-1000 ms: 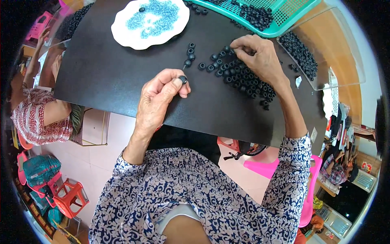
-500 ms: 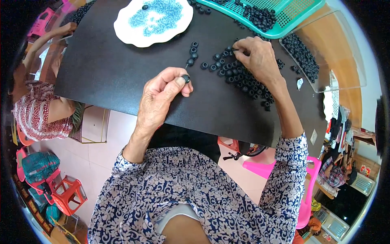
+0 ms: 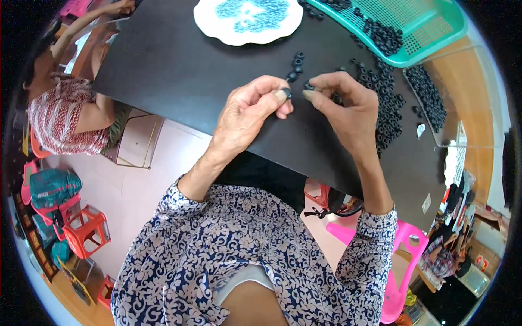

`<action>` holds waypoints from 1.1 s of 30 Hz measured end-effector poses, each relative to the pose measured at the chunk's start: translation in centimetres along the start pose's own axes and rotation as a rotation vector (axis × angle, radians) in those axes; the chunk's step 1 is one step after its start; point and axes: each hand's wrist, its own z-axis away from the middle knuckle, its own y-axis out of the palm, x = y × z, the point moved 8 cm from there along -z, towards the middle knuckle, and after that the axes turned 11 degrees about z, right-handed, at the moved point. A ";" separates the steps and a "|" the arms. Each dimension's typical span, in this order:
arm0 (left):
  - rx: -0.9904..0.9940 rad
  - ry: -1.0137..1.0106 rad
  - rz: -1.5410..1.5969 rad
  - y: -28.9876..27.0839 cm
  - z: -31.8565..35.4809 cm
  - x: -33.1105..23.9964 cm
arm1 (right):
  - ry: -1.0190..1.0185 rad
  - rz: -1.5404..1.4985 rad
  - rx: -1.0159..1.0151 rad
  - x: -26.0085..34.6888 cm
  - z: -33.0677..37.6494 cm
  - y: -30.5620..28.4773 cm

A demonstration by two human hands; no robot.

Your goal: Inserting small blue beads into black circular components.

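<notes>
My left hand (image 3: 247, 114) pinches a black bead (image 3: 287, 94) between thumb and forefinger. Just beyond its fingertips a short row of black beads (image 3: 297, 66) trails across the dark table (image 3: 179, 70); in the earlier frame a thin strand joins it to this hand. Close by on the right, my right hand (image 3: 350, 111) has another black bead (image 3: 308, 86) between thumb and forefinger, a small gap away from the left one. One more dark bead (image 3: 336, 98) shows among its curled fingers. Right of that hand spreads a heap of loose black beads (image 3: 388, 117).
A scalloped white plate (image 3: 209, 27) with tiny blue beads stands at the back. A green basket (image 3: 443, 39) and a clear plastic box (image 3: 459, 142), both with black beads, sit far right. Another person's arm (image 3: 89, 19) rests over the table's left end. A pink chair (image 3: 399, 271) stands beside me.
My right hand has left the bead heap and come over to my left hand, carrying a bead. The left hand keeps its pinch. The whole view has shifted a little.
</notes>
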 end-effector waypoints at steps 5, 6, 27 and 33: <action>0.009 -0.025 -0.016 0.2 -0.2 0.2 | 0.135 -0.282 0.003 -1.8 0.7 1.4; 0.015 -0.017 0.005 0.2 -0.3 0.4 | 0.132 -0.333 -0.010 -1.8 0.8 1.5; 0.051 0.097 -0.103 0.6 -0.6 -0.1 | 0.167 -0.574 0.047 -2.3 0.9 3.2; 0.075 0.079 -0.216 1.0 -0.4 -0.5 | 0.172 -0.563 0.163 -2.4 0.7 2.9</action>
